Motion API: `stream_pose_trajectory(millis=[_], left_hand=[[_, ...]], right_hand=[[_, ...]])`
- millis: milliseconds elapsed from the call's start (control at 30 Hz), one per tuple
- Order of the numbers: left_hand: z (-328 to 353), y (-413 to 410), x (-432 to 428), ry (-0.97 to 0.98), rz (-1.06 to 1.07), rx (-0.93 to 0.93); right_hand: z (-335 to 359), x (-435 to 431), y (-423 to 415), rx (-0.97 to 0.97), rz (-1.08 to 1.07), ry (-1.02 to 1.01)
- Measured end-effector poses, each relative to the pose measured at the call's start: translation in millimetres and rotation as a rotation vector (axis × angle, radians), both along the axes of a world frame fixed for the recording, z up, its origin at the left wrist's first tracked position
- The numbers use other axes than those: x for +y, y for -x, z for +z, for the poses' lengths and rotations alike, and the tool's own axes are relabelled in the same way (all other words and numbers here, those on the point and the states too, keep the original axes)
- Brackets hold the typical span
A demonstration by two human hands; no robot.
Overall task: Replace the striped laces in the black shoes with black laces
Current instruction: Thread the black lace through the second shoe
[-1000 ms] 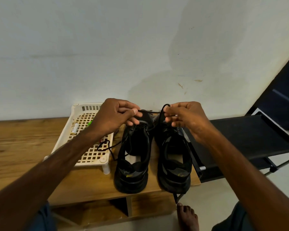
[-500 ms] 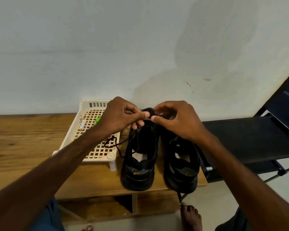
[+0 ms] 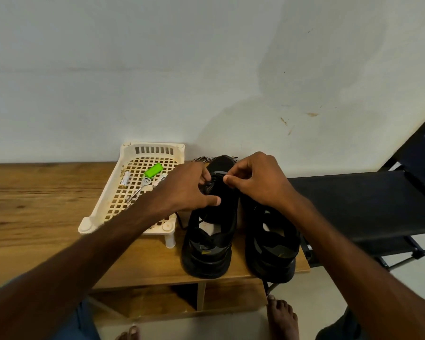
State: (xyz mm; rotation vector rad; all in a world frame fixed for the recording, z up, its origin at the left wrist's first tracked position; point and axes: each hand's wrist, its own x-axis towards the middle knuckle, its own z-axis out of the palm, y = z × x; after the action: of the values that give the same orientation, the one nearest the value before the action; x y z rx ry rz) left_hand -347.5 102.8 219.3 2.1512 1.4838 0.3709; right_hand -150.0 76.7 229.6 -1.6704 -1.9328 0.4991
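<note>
Two black shoes stand side by side on the wooden table, heels toward me: the left shoe (image 3: 210, 244) and the right shoe (image 3: 272, 249). My left hand (image 3: 184, 190) and my right hand (image 3: 258, 180) meet over the front of the left shoe. Both pinch the black lace (image 3: 212, 184) near its eyelets. A loose end of black lace (image 3: 179, 220) trails off the left shoe toward the basket. A striped lace (image 3: 203, 159) lies behind the shoes by the wall.
A cream plastic basket (image 3: 103, 212) on short legs stands left of the shoes, holding a green object (image 3: 153, 170) and small items. A black folding chair (image 3: 363, 204) sits at the right. The wooden table (image 3: 35, 204) extends left. My bare feet are below.
Both hands have dropped lower and closer together onto the left shoe's front. The lace stretched between them a second ago is now bunched at the shoe.
</note>
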Motion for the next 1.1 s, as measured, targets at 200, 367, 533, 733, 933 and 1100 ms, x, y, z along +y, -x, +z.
stream_pose_trajectory(millis=[200,367,533,733,933,1100], left_hand=[[27,19,5,0.280,0.013,-0.216],[28,21,1,-0.077,0.038,-0.006],[22,6,-10,-0.023,-0.026,0.010],[12,-4,-20,-0.072,0.002,0.077],[2,-16,-29,-0.317,0.081,0.224],[1,-18,-25,-0.303,0.196,0.081]], right_hand=[[-3,1,1,-0.068,0.007,0.032],[-3,3,4,-0.070,-0.010,0.040],[-2,-1,9,-0.016,-0.040,0.005],[-6,-4,17,0.002,-0.061,0.032],[-7,-3,24,0.010,-0.134,0.042],[-10,-7,31,0.013,-0.124,0.021]])
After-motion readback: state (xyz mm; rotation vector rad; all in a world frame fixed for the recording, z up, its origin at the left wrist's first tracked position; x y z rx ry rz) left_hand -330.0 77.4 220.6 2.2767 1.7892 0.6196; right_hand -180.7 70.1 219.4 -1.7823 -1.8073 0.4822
